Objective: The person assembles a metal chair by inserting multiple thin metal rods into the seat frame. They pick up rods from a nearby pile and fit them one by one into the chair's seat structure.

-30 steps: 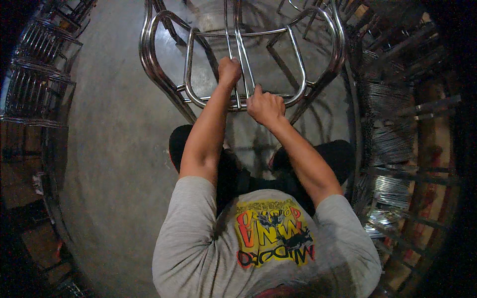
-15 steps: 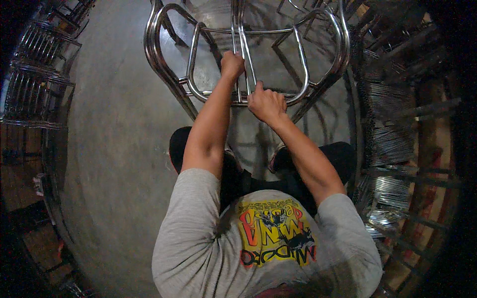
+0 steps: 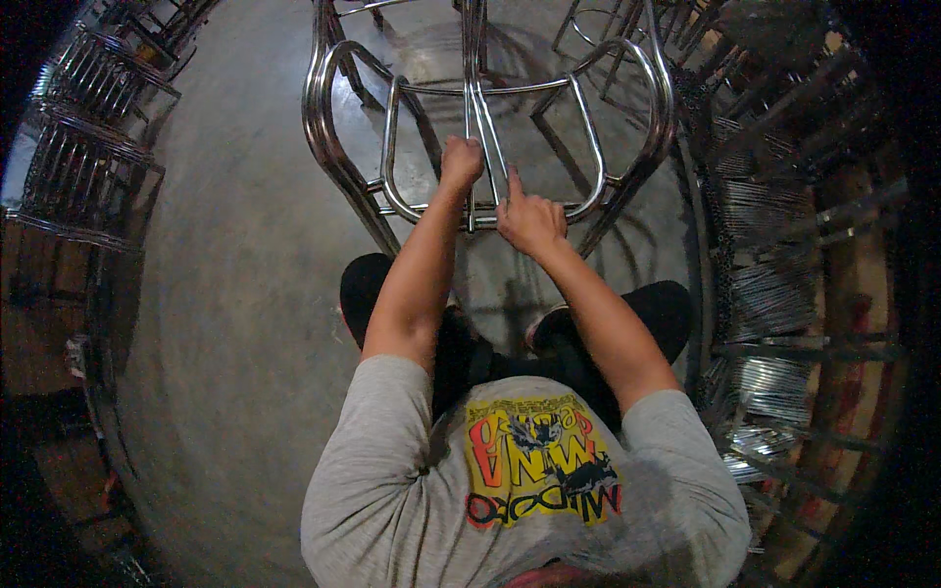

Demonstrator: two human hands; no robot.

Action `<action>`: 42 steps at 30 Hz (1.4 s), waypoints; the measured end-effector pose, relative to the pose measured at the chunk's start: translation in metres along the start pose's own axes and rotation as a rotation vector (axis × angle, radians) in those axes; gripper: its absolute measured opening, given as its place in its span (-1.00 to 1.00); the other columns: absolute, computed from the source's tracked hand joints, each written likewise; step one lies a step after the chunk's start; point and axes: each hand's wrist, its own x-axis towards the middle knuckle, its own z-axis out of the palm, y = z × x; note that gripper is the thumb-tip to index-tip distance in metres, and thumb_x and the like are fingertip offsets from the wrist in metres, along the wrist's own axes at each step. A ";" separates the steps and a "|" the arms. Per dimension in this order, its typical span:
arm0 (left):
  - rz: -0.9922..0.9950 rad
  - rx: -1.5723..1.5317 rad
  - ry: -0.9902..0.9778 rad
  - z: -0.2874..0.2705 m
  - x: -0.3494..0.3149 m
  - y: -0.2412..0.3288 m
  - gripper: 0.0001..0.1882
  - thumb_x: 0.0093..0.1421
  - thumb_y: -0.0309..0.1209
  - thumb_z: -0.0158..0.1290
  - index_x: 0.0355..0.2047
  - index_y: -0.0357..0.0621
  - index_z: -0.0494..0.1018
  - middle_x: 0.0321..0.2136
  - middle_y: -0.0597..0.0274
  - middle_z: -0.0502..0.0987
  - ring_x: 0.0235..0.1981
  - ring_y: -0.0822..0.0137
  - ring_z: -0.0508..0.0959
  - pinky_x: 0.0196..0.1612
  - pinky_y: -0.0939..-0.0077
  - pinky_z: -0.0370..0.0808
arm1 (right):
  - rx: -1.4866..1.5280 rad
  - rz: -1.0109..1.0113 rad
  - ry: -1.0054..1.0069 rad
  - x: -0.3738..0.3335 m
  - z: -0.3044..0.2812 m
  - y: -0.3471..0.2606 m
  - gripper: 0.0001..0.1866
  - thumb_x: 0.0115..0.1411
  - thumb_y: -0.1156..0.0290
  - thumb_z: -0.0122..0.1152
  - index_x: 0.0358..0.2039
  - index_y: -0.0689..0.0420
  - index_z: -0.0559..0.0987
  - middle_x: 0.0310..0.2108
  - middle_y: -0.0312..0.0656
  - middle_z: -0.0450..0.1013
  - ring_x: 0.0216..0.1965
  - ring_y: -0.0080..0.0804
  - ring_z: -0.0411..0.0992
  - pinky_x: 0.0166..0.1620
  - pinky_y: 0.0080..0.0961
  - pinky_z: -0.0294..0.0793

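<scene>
A shiny tubular metal chair frame (image 3: 321, 118) stands on the floor before my knees, with thick curved tubes at both sides and a rounded seat loop (image 3: 390, 137) between them. Slim metal rods (image 3: 493, 137) run lengthwise along its middle to the front rail. My left hand (image 3: 461, 162) is closed in a fist on the left rod. Nearer me, my right hand (image 3: 531, 220) rests at the front rail by the lower end of the right rod. Its index finger points forward along that rod while the other fingers curl under; what they grip is hidden.
Stacked metal grilles or frames (image 3: 78, 181) line the left side. Bundles of shiny metal tubes (image 3: 769, 265) lie on racks at the right. More chair legs and round metal parts (image 3: 593, 29) stand beyond the frame, on a grey concrete floor (image 3: 225, 323).
The chair frame and both hands appear slightly lower in the view, closer to me. My right index finger is now stretched out more. The left fist keeps its hold.
</scene>
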 end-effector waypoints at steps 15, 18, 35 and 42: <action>-0.434 -0.687 -0.606 -0.040 -0.007 0.001 -0.69 0.32 -0.17 -0.12 -0.27 -0.19 0.39 -0.63 0.15 0.44 -0.68 0.21 0.46 -0.61 0.23 0.40 | 0.081 0.032 -0.180 0.021 -0.014 -0.003 -0.23 0.20 -0.02 -0.05 0.37 -0.08 0.02 -0.07 0.25 0.44 -0.05 0.27 0.44 0.08 0.08 0.33; -0.295 -0.517 -0.588 -0.057 -0.024 0.012 -0.72 0.30 -0.24 -0.16 -0.24 -0.22 0.37 -0.58 0.13 0.48 -0.66 0.18 0.47 -0.56 0.24 0.42 | 0.149 0.089 -0.234 0.028 -0.016 -0.006 -0.15 0.18 -0.07 -0.03 0.39 -0.04 -0.06 -0.01 0.28 0.41 0.01 0.24 0.42 0.11 0.08 0.33; 0.131 -0.076 -0.483 -0.054 -0.031 -0.007 -0.62 0.23 -0.27 -0.12 -0.32 -0.44 0.47 -0.45 -0.32 0.53 -0.34 -0.26 0.55 -0.25 0.08 0.46 | 0.132 0.046 -0.152 0.034 0.002 -0.021 -0.30 0.20 0.10 -0.07 0.37 -0.25 0.04 -0.02 0.40 0.34 -0.03 0.35 0.40 0.08 0.08 0.36; -0.207 -0.363 -0.341 -0.054 -0.035 0.006 -0.64 0.23 -0.29 -0.11 -0.62 -0.29 0.39 -0.71 0.19 0.41 -0.71 0.27 0.40 -0.62 0.25 0.28 | 0.161 0.048 -0.177 0.035 0.008 -0.018 -0.29 0.19 0.12 0.00 0.35 -0.16 0.10 0.15 0.42 0.16 -0.01 0.35 0.39 0.08 0.14 0.34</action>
